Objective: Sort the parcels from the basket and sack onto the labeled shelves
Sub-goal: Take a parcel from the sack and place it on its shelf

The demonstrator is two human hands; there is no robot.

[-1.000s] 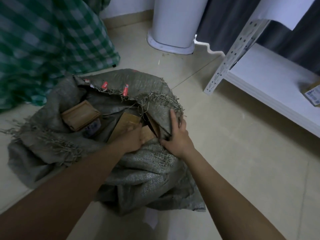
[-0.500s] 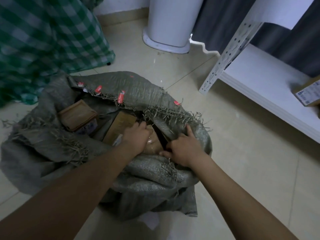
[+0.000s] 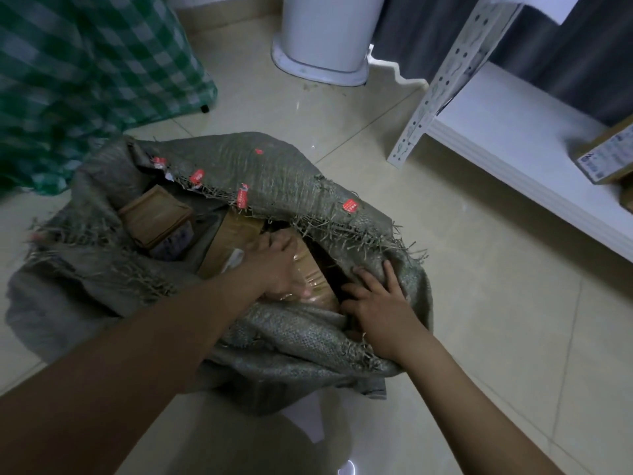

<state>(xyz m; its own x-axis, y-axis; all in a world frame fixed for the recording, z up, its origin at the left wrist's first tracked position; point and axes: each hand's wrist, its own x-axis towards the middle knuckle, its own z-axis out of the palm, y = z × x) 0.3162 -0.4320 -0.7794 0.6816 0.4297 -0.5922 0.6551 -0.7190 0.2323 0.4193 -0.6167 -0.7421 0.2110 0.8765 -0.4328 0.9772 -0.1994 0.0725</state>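
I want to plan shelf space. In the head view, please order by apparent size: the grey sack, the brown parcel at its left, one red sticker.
1. grey sack, by far largest
2. brown parcel
3. red sticker, smallest

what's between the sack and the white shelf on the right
In the head view, only bare tiled floor lies between the sack and the white shelf; nothing sits on that stretch.

Parcels in sack, left of shelf
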